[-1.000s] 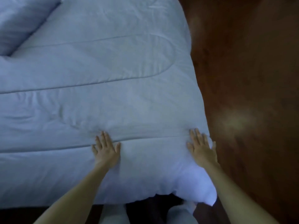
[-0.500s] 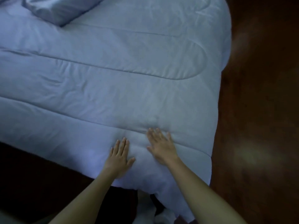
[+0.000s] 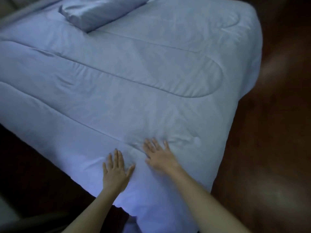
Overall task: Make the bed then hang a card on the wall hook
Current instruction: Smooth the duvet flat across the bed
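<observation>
A pale blue quilted comforter (image 3: 134, 81) covers most of the view, and a folded pillow (image 3: 101, 12) in the same blue lies on it at the far end. The comforter's near edge runs on a slant from the middle left down to the bottom centre, where its corner droops out of view between the two forearms. Its right edge falls from the upper right towards the lower middle. Beyond that right edge lies a wide stretch of dark red-brown wooden floor (image 3: 277, 148) with soft patches of glare. Along the near edge, to the left, is a dark band too dim to tell apart. A grey rail (image 3: 18, 13) crosses the upper left corner just past the comforter. Both hands lie palm down on the comforter close to its near corner, side by side but apart, with bare forearms reaching in from the bottom. The left hand (image 3: 116, 172) sits just inside the near edge, its fingers (image 3: 115, 158) straight and a little spread, the thumb angled out to the right. The right hand (image 3: 159, 157) rests slightly farther in on a creased patch beside a stitched seam. It is somewhat blurred, with its fingers straight and fanned wide.
</observation>
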